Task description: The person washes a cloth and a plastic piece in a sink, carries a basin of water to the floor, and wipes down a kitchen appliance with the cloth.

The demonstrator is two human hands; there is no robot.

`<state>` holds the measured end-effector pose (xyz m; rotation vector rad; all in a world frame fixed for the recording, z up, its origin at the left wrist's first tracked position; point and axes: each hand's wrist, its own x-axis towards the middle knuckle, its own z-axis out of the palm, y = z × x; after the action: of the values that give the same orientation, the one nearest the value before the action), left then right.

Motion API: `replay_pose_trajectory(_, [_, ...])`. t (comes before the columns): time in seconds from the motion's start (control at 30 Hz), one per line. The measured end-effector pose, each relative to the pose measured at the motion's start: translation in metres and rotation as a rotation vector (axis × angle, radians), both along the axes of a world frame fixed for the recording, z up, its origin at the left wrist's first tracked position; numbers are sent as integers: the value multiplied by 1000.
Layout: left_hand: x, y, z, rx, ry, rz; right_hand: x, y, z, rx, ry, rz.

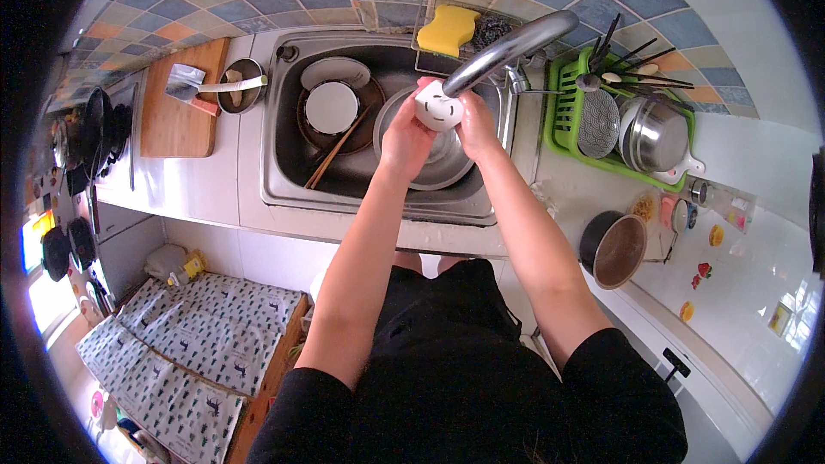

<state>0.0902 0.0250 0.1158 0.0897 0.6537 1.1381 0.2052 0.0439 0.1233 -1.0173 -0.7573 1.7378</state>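
Both of my hands hold a small white bowl (439, 109) with short dark marks, right under the spout of the chrome faucet (509, 51). My left hand (406, 138) grips its left side and my right hand (478, 129) its right side. Below them a wide metal basin (445, 171) rests in the stainless steel sink (380, 206). To its left in the sink, a white dish (331, 107) sits on a brown round pan or plate (309, 138), with a white oval dish (335, 69) behind. Wooden chopsticks (335, 153) lean across there.
A yellow sponge (448, 30) lies in a rack behind the sink. At right stand a green dish rack (561, 135) with bowls and utensils, and a dark pot (612, 250) near the counter's edge. A cutting board (184, 103) and small pan (241, 86) are at left.
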Motion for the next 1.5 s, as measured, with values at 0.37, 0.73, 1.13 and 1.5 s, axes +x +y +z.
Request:
replay_pose_trajectory(0.37, [-8,-2,-13,62,-11,64,-2,-9,16,-368,7,129])
replay_pose_trajectory(0.73, [3,14,21,-15,253,-6,1,-8,-8,-169,-180,126])
replay_pose_trajectory(1.13, [-4,1,-1,148,246,-12,5,-15,-11,86,-162,-94])
replay_pose_trajectory(1.5, [-15,-2,-5,102,-37,63,0,-11,5,52,-74,32])
